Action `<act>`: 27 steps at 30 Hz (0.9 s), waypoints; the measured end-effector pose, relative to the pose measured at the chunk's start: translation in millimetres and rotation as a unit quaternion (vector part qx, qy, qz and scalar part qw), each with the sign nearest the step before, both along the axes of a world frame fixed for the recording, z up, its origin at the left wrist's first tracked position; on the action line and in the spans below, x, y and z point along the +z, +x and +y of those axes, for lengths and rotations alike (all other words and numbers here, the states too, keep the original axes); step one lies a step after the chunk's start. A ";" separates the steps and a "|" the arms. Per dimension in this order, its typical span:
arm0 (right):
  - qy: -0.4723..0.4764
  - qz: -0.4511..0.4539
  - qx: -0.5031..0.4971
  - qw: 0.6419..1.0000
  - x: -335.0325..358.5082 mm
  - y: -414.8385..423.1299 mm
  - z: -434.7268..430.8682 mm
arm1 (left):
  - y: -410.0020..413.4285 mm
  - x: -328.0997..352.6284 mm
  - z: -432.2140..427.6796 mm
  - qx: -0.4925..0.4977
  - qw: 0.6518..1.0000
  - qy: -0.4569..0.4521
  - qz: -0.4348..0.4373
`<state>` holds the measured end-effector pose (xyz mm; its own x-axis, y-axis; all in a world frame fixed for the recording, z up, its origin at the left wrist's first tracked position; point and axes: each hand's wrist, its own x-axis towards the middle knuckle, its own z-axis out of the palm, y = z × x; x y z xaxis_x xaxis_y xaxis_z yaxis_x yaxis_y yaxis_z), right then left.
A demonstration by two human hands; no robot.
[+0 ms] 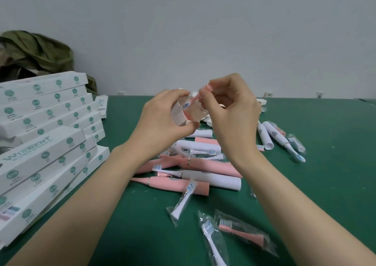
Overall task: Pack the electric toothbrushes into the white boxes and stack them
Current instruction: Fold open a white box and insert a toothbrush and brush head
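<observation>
While the green table (325, 184) carries stacked white cardboard boxes (44, 123) along its left edge and a heap of pink and white plastic electric toothbrushes (193, 164) mid-table, my left hand (162, 121) grips a small open-ended white box (179, 113) above that heap (open end facing me), and my right hand (234, 111) pinches a pink brush head (194, 99) at its mouth.
</observation>
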<state>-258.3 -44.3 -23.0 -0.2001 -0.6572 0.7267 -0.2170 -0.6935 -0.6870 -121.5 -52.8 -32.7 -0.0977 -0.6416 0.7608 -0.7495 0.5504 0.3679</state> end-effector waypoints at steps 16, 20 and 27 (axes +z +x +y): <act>-0.017 0.051 -0.039 0.998 -9.2 -8.2 5.0 | -14.1 -3.0 21.8 0.007 1.000 0.005 0.012; -0.035 0.113 -0.028 0.993 -22.1 3.2 8.5 | -16.3 -11.8 29.3 0.019 0.999 -0.016 0.040; -0.036 0.406 0.012 0.913 -15.0 -14.3 8.7 | -9.8 -19.0 32.3 0.019 1.000 -0.014 0.015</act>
